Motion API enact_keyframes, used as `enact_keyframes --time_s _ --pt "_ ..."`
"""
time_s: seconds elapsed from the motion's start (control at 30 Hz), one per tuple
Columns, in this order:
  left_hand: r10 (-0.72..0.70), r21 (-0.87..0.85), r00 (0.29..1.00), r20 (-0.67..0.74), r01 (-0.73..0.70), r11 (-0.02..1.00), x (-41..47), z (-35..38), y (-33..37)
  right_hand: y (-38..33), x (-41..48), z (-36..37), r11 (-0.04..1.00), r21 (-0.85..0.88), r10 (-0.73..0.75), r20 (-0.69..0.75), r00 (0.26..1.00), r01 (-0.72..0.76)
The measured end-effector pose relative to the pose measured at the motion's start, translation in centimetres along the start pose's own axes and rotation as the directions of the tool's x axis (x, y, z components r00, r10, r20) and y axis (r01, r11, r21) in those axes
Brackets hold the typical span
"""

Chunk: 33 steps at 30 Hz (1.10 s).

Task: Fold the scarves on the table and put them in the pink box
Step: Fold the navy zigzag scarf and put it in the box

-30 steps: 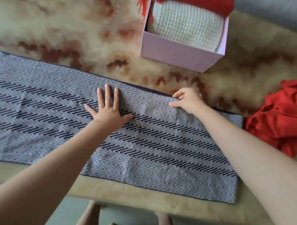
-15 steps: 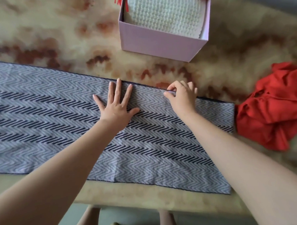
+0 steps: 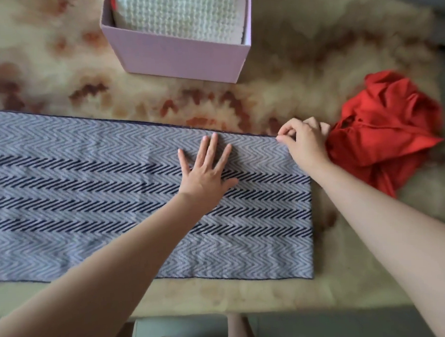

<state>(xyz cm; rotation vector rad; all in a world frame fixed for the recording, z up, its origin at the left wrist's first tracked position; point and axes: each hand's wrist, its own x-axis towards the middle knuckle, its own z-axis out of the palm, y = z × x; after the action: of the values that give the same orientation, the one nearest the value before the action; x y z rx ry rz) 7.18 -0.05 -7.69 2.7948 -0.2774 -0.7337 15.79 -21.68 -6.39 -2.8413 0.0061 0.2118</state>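
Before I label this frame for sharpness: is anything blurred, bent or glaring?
Head view: light is soft, with no glare; the herringbone scarf is sharp, the red scarf is slightly smeared at its top, and the wide lens bows the table edge and stretches both forearms.

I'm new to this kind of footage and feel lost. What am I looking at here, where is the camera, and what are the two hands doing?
No machine here: a person wears a camera on the head, looking down at their own bare arms. On the furry table cover lies a long grey zigzag scarf. The left hand presses flat on it with fingers spread. The right hand pinches its far right corner. Beside that hand sits a crumpled red scarf. Farther back stands the pink box, with a white knitted scarf already inside.
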Motion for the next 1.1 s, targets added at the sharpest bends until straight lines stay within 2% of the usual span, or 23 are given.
enact_keyframes --time_s 0.07,0.17,0.23,0.33,0.4,0.5,0.63,0.73,0.8,0.9,0.93,1.03,1.1 --pt "-0.028 0.035 1.0 -0.012 0.028 0.999 0.6 0.2 0.3 0.1 0.3 0.2 1.0 0.017 0.022 -0.051 0.998 -0.021" --pt "-0.068 0.056 0.997 -0.032 0.069 0.996 0.9 0.5 0.7 0.8 0.1 0.7 1.0 0.022 -0.001 0.006 1.0 0.001" --pt "-0.067 0.058 0.996 -0.066 0.071 0.996 0.8 0.8 1.3 1.9 -0.1 0.2 0.998 -0.018 -0.067 0.035 0.997 0.067" --pt "0.089 0.068 0.989 -0.119 -0.082 0.994 0.6 1.5 3.0 4.2 -0.4 -1.0 0.982 -0.138 -0.12 0.093 0.988 0.132" --pt "0.15 0.102 0.983 -0.106 -0.139 0.985 0.7 2.2 4.2 5.1 -0.4 -1.2 0.964 -0.215 -0.152 0.051 0.987 0.159" --pt "0.087 0.11 0.992 -0.095 -0.076 0.991 1.1 2.7 5.4 4.3 -0.6 -0.3 0.955 -0.243 -0.195 -0.079 0.978 0.171" --pt "0.097 0.081 0.988 -0.12 -0.088 0.993 1.6 2.1 7.0 3.6 -3.7 -0.2 1.0 -0.011 -0.007 -0.192 0.981 0.005" --pt "0.228 0.08 0.966 -0.125 -0.22 0.972 1.8 2.3 8.2 4.7 -9.4 -0.2 0.997 0.042 -0.054 -0.193 0.98 0.063" --pt "0.333 0.064 0.936 -0.119 -0.327 0.943 2.2 2.5 9.2 5.5 -14.2 0.3 0.978 0.205 0.062 -0.145 0.987 -0.031" --pt "0.339 0.037 0.936 -0.094 -0.337 0.941 3.7 2.5 11.2 6.2 -19.9 1.3 0.844 0.398 0.404 -0.034 0.914 -0.359" --pt "0.33 0.042 0.939 -0.091 -0.328 0.944 4.4 2.4 11.9 6.4 -20.9 1.6 0.792 0.439 0.469 0.01 0.883 -0.425" --pt "0.374 0.078 0.92 -0.12 -0.367 0.927 6.7 1.6 13.7 6.1 -22.2 1.7 0.695 0.492 0.531 0.139 0.836 -0.524" --pt "0.47 0.138 0.871 -0.147 -0.452 0.881 8.2 0.4 14.6 5.9 -22.5 1.6 0.676 0.466 0.552 0.193 0.811 -0.571"
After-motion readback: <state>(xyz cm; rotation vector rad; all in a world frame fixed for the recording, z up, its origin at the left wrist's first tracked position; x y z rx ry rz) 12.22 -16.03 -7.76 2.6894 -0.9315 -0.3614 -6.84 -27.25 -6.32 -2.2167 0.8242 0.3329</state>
